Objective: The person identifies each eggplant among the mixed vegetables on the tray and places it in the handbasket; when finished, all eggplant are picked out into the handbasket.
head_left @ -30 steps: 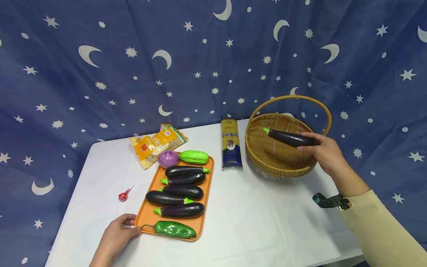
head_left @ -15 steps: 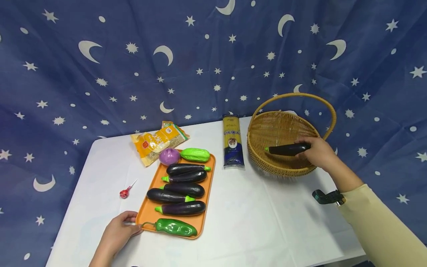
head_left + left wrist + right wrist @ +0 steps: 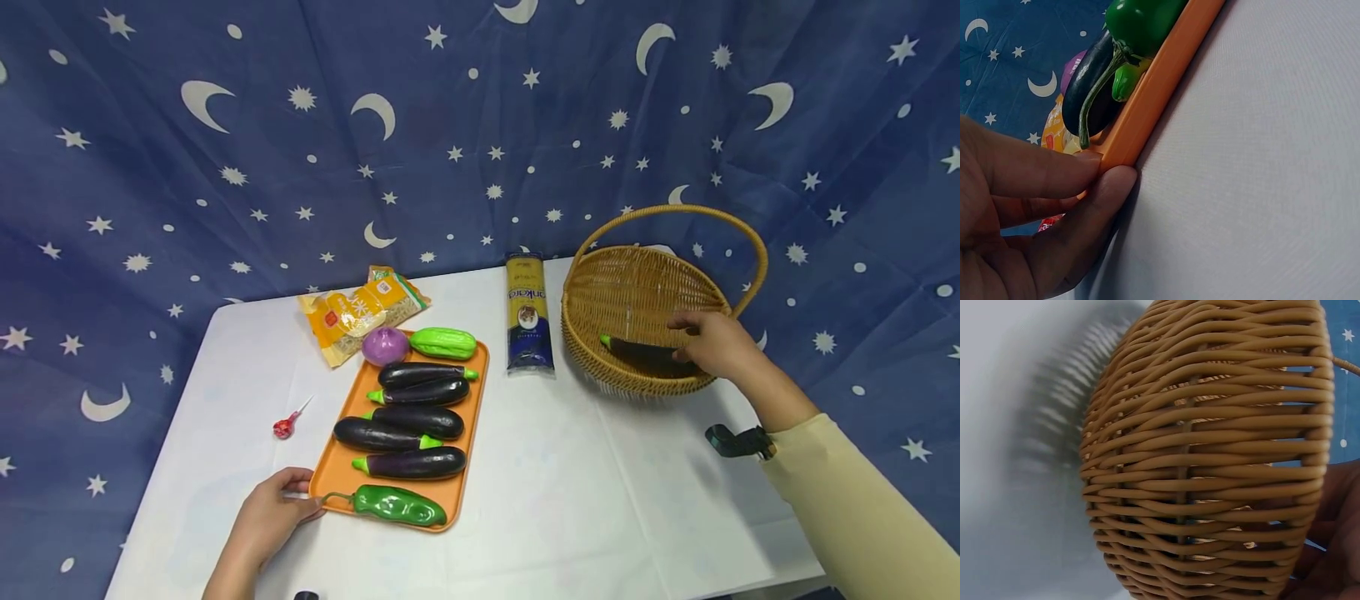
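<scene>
My left hand [image 3: 266,517] pinches the near left corner of an orange tray [image 3: 341,475] between thumb and fingers; the left wrist view shows the grip on the tray's rim [image 3: 1147,106]. On the tray lie several dark eggplants, such as the nearest eggplant [image 3: 416,463], with a green pepper [image 3: 397,505] in front. A purple onion [image 3: 386,346] and a light green ridged gourd [image 3: 442,342] sit at its far end. My right hand [image 3: 716,343] reaches over the rim of a wicker basket [image 3: 637,275], fingers parted above a single eggplant [image 3: 637,353] lying inside. Wickerwork [image 3: 1210,444] hides much of that hand in the right wrist view.
A blue and yellow pasta packet [image 3: 528,312] lies between tray and basket. Behind the tray is a yellow grain bag [image 3: 360,312]. A red lollipop [image 3: 285,427] lies left of the tray. The basket's tall handle [image 3: 675,208] arches over it. A starry curtain hangs behind the table.
My right hand has lowered the eggplant into the basket and let go of it; its fingers have parted. The left hand keeps its hold on the tray corner. The head view has shifted slightly.
</scene>
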Motion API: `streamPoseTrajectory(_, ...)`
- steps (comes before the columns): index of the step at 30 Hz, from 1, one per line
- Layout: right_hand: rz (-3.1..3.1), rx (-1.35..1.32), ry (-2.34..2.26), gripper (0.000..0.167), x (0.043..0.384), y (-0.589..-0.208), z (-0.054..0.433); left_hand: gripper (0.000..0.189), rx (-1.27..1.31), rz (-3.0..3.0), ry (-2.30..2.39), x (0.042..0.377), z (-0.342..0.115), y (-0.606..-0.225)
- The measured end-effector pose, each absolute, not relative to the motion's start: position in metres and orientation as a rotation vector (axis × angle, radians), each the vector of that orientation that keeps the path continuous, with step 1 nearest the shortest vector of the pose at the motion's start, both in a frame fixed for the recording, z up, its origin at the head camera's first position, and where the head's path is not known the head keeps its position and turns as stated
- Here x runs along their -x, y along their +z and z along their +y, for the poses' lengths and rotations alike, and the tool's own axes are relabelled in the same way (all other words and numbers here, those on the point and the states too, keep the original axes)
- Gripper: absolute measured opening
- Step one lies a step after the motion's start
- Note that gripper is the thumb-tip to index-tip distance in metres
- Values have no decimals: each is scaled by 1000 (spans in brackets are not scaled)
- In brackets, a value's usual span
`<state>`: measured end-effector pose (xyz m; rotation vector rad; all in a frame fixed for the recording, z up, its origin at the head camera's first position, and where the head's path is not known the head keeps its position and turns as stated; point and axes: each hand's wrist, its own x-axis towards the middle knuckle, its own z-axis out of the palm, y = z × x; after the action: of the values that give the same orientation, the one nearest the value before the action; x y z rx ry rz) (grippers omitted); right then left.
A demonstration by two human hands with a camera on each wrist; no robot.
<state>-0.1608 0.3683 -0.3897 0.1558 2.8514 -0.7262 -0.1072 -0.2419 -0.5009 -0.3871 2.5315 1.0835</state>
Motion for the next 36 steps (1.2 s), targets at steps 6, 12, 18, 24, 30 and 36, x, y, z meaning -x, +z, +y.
streamPoseTrajectory(6, 2741, -179, -1062, 55, 161, -383, 367, 51, 407, 2537, 1087, 100, -246, -501)
streamPoseTrajectory(12, 2535, -189, -1436, 60, 163, -373, 365, 51, 419, 2541, 1088, 95, -250, -499)
streamPoseTrajectory(18, 2273, -130, -1796, 57, 168, -366, 356, 52, 445, 2547, 1072, 92, -251, -498)
streamPoseTrajectory(24, 2034, -2, -2089, 49, 174, -355, 331, 51, 443, 2564, 1068, 92, -249, -499)
streamPoseTrajectory(30, 1972, 125, -2134, 45, 180, -343, 299, 47, 403, 2553, 1125, 97, -243, -498)
streamPoseTrajectory(36, 1971, 184, -2048, 54, 188, -339, 263, 45, 360, 2583, 1124, 100, -240, -497)
